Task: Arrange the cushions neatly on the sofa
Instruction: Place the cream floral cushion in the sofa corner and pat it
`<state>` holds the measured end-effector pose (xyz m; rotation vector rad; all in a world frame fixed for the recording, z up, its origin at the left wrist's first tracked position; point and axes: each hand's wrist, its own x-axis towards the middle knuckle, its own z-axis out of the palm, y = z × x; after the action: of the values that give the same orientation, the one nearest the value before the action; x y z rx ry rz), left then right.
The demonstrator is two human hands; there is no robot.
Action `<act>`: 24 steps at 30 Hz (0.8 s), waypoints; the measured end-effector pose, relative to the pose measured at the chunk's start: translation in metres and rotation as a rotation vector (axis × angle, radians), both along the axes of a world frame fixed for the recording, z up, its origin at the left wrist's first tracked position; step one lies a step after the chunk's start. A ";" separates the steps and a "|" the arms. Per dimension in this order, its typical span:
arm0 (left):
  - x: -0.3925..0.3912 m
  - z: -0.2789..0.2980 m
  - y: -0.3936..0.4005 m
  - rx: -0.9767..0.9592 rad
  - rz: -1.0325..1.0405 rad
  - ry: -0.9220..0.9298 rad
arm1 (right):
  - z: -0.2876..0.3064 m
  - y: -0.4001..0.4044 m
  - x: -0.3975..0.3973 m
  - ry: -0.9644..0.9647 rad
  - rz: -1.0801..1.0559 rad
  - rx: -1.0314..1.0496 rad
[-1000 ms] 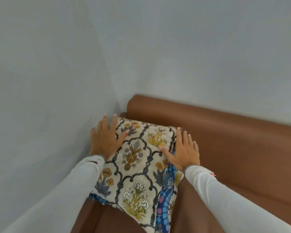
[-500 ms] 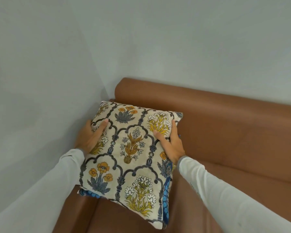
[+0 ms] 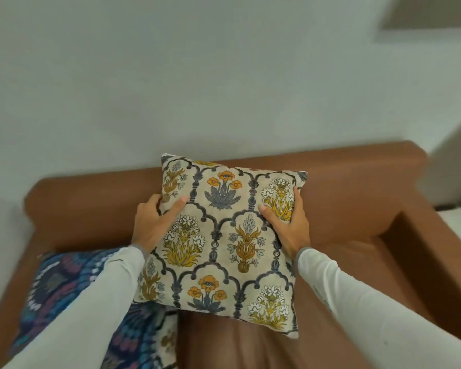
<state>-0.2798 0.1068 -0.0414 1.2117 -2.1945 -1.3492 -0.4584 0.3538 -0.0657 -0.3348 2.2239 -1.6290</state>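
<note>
The floral cushion [image 3: 224,241] is gripped at both side edges by the left hand [image 3: 155,225] and right hand [image 3: 290,225], held mid-sofa [image 3: 357,198], unplaced; the blue patterned cushion [image 3: 64,294] lies flat at the left end, not yet stood up.

A cream cushion [image 3: 224,243] printed with orange, yellow and white flowers under dark grey arches; beside it, a blue cushion [image 3: 56,283] with purple and white dotted rings; brown sofa [image 3: 357,187]; white sleeves [image 3: 370,302]; pale grey wall [image 3: 224,75].
</note>
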 end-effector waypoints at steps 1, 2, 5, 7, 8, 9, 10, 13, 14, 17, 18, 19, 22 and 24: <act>-0.024 -0.005 0.019 0.042 -0.025 0.008 | -0.002 0.021 -0.019 0.016 -0.030 0.012; -0.047 -0.011 0.037 0.086 -0.051 0.018 | -0.006 0.042 -0.037 0.032 -0.058 0.023; -0.113 -0.033 0.095 0.138 -0.160 0.051 | -0.017 0.110 -0.089 0.087 -0.160 0.046; -0.154 -0.049 0.136 0.156 -0.240 0.091 | -0.027 0.156 -0.118 0.114 -0.224 0.058; -0.174 -0.058 0.156 0.158 -0.292 0.106 | -0.033 0.178 -0.131 0.125 -0.254 0.065; -0.195 -0.065 0.178 0.154 -0.349 0.108 | -0.039 0.200 -0.144 0.136 -0.287 0.079; -0.215 -0.074 0.196 0.149 -0.399 0.112 | -0.045 0.222 -0.155 0.145 -0.323 0.095; -0.272 -0.101 0.249 0.164 -0.510 0.109 | -0.059 0.286 -0.182 0.149 -0.418 0.152; -0.289 -0.110 0.267 0.165 -0.543 0.111 | -0.065 0.306 -0.190 0.154 -0.452 0.166; -0.333 -0.136 0.309 0.172 -0.631 0.106 | -0.084 0.355 -0.209 0.168 -0.537 0.216; -0.346 -0.146 0.320 0.176 -0.662 0.107 | -0.093 0.368 -0.214 0.163 -0.560 0.229; -0.357 -0.154 0.331 0.180 -0.687 0.105 | -0.103 0.380 -0.218 0.160 -0.579 0.238; -0.383 -0.178 0.355 0.157 -0.763 0.097 | -0.135 0.407 -0.227 0.141 -0.624 0.272; -0.397 -0.194 0.366 0.129 -0.801 0.095 | -0.151 0.420 -0.230 0.132 -0.642 0.289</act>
<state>-0.6771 0.4731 -0.2358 0.2480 -2.6668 -1.7871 -0.6889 0.7736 -0.2165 0.4038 2.8090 -1.5481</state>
